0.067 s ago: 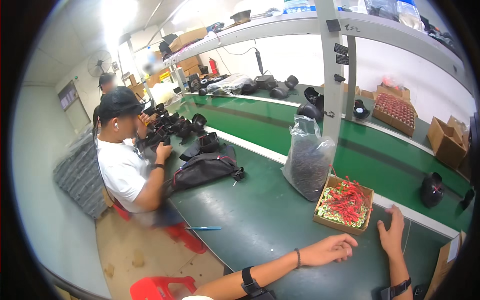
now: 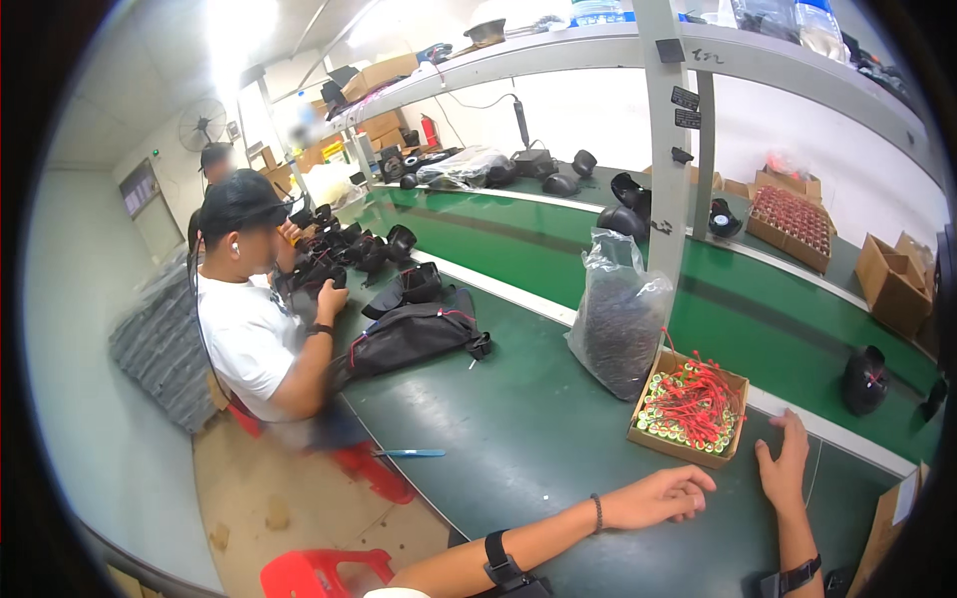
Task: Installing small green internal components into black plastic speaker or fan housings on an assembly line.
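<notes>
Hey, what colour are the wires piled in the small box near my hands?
The wires are mostly red, seen best in the head view.

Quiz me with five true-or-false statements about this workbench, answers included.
1. The plastic bag stands beside the open cardboard box holding red wires. True.
2. The left hand grips a black bag. False: the left hand holds nothing.
3. The right hand is right of that box. True.
4. The blue tool lies inside the box. False: the blue tool lies at the table's left edge.
5. The co-worker wears a black cap. True.
</notes>
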Demonstrator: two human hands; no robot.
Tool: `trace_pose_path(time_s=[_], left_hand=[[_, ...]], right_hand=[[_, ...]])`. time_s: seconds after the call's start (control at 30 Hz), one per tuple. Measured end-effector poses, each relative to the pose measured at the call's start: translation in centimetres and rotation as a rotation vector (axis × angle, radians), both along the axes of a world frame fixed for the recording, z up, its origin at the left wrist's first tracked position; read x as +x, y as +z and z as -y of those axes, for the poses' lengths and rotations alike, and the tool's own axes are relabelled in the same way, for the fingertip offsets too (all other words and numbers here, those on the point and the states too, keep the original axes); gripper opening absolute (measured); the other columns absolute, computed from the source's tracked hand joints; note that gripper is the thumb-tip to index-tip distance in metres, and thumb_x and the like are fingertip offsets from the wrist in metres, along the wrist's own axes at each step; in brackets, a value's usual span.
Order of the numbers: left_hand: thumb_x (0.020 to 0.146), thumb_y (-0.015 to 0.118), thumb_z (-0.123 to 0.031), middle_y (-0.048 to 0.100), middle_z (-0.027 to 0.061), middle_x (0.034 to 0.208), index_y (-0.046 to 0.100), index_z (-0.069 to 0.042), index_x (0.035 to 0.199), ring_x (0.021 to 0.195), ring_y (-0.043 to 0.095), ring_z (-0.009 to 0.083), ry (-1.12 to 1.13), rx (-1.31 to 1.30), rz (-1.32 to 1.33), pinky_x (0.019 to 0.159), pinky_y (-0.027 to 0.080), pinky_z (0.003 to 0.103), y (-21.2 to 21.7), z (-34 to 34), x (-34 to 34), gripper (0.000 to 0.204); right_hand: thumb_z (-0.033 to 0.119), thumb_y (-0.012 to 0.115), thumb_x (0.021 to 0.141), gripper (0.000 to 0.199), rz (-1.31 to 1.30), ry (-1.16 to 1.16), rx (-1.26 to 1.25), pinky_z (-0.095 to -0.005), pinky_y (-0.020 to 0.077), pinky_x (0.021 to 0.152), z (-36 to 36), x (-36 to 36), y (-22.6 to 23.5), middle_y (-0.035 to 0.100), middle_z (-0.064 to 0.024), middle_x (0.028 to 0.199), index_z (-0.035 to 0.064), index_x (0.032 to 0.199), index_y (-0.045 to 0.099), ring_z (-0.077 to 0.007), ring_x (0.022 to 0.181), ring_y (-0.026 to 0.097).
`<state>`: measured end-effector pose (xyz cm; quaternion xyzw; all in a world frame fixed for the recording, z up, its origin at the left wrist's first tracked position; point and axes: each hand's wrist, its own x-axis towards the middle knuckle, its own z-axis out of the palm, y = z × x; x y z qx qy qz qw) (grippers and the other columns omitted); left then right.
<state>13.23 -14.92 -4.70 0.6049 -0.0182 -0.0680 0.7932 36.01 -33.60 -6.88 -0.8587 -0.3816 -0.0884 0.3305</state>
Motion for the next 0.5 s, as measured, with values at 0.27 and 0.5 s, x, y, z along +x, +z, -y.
trace_pose_path(time_s=[0.27,0.5], left_hand=[[0.105,0.057,-0.019,0.058,0.003,0.107,0.049,-0.003,0.138,0.096,0.057,0.0103,0.002,-0.01,0.003,0.086,0.051,0.028,0.19,-0.02,-0.12,0.037],[0.103,0.055,-0.014,0.057,0.0035,0.108,0.049,-0.004,0.136,0.094,0.057,0.0103,-0.022,-0.01,0.023,0.084,0.052,0.028,0.1,-0.06,-0.03,0.035]], right_hand=[[0.009,0.071,0.085,0.042,-0.024,-0.012,-0.018,-0.0499,0.0264,0.12,-0.13,-0.18,0.18,0.044,-0.0239,0.153,0.0057,0.124,0.055,-0.0416,0.145,0.038],[0.009,0.068,0.087,0.04,-0.025,-0.011,-0.037,-0.0496,0.0263,0.12,0.11,0.01,0.2,0.043,-0.0236,0.154,0.0058,0.124,0.055,-0.0404,0.145,0.038]])
